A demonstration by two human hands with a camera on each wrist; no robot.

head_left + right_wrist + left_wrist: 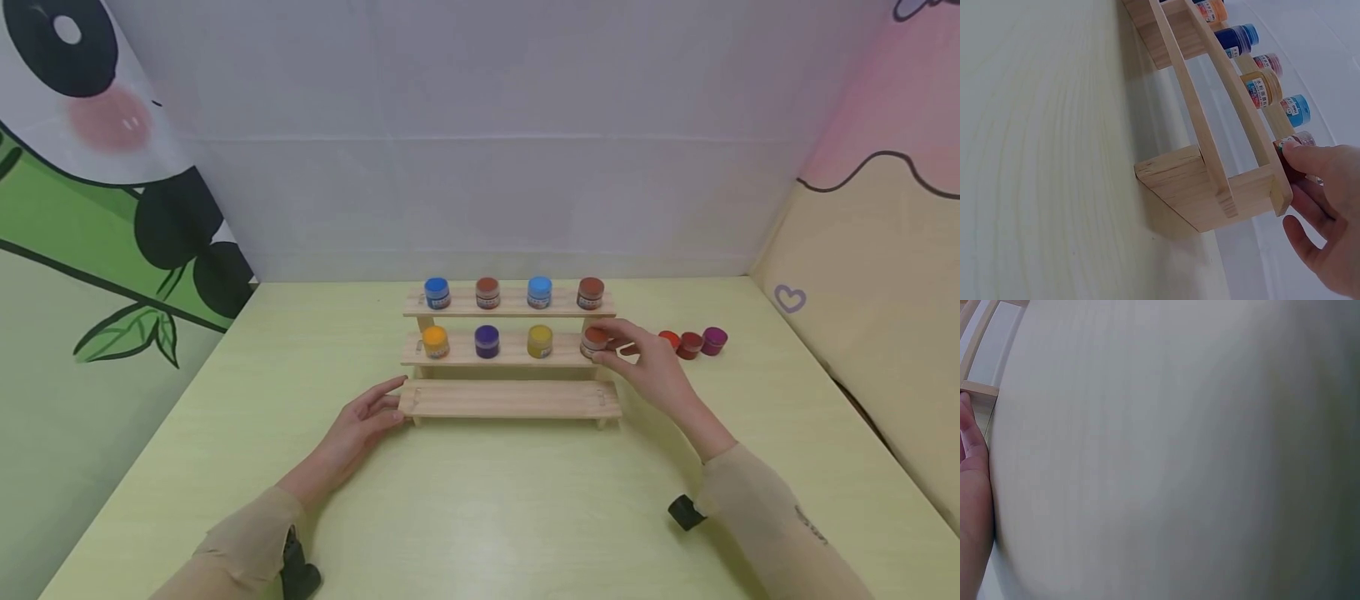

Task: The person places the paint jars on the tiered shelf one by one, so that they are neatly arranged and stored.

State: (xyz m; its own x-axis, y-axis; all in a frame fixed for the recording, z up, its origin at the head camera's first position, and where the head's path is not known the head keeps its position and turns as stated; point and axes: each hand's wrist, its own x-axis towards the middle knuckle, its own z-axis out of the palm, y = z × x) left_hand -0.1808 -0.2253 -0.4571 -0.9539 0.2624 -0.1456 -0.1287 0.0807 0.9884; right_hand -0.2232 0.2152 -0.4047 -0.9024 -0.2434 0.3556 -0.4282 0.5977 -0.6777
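A three-tier wooden rack stands on the table, holding small paint jars on its upper two tiers. My right hand pinches a brown-lidded paint jar between thumb and fingers at the right end of the middle tier. In the right wrist view, fingers partly cover that jar. Orange, purple and yellow jars share this tier. At the rack's left end, my left hand touches the lowest tier with extended fingers. The left wrist view catches only part of this hand and a rack corner.
Blue, brown, light blue and another brown jar line the top tier. Right of the rack, red, dark red and magenta jars cluster on the table. A pale wall rises behind.
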